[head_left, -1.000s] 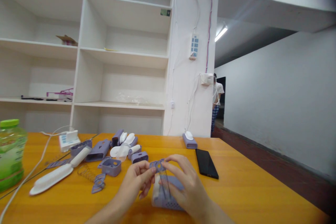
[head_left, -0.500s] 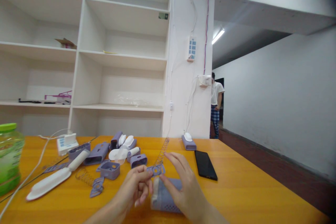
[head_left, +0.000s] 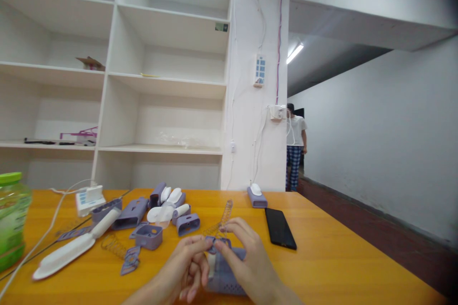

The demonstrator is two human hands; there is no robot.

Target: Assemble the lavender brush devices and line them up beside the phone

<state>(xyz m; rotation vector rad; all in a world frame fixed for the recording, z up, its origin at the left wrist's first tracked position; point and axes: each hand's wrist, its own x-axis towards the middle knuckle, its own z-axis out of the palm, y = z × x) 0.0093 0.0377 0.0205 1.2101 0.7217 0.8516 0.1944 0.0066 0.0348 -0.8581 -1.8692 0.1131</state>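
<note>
Between my hands is a small flat purple plastic piece [head_left: 213, 249] with a thin coil spring [head_left: 226, 212] rising from it and leaning away from me. Thumb and forefinger of my left hand [head_left: 188, 264] pinch the piece's left side, with the other fingers curled below. My right hand [head_left: 248, 259] has its thumb on the right side of the piece and its fingers bent by the base of the spring. Under both hands a purple box with small holes [head_left: 226, 279] lies on the table, partly covered by the right hand.
Left on the table [head_left: 322, 271] are a white long-handled brush-like part [head_left: 67, 255], another spring [head_left: 116, 248], several purple housings [head_left: 148, 237] and a green-lidded jar [head_left: 12, 219]. A black phone [head_left: 280, 228] lies to the right. A person [head_left: 295, 143] stands in the background.
My right fingers have come down and closed in by the piece and spring, and the piece is more covered. The view has shifted slightly. The background person's arm now hangs down.
</note>
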